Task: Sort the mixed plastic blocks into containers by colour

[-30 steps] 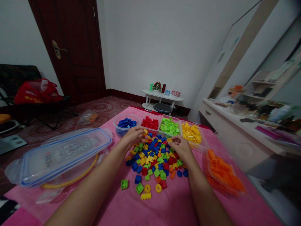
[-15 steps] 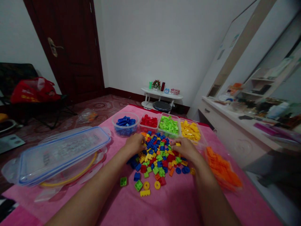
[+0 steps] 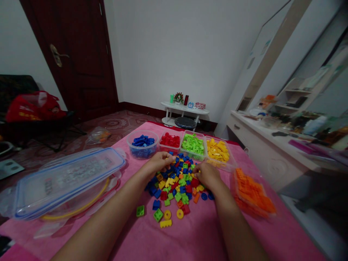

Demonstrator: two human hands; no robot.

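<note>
A mixed heap of toy building bricks [image 3: 178,183] in blue, yellow, green, red and orange lies on a pink cloth. At the heap's far left edge is my left hand [image 3: 160,162], its fingers pinched together with a bit of yellow brick [image 3: 172,162] showing at the tips. My right hand [image 3: 208,174] rests over the right side of the heap, fingers curled down among the bricks; what they grip is hidden. Behind the heap stand clear tubs of blue bricks [image 3: 143,141], red bricks [image 3: 170,140], green bricks [image 3: 193,144] and yellow bricks [image 3: 218,150].
To the right sits a clear box of orange bricks [image 3: 252,192]. Stacked clear lids [image 3: 70,181] lie on the left. Several loose bricks, including a yellow ring [image 3: 179,214], are spread in front of the heap. A white dresser [image 3: 272,145] stands along the right.
My left hand has moved slightly right and up along the heap. The right hand has turned and its fingers have curled inward; the yellow brick seen by it earlier is out of sight. The view has shifted slightly.
</note>
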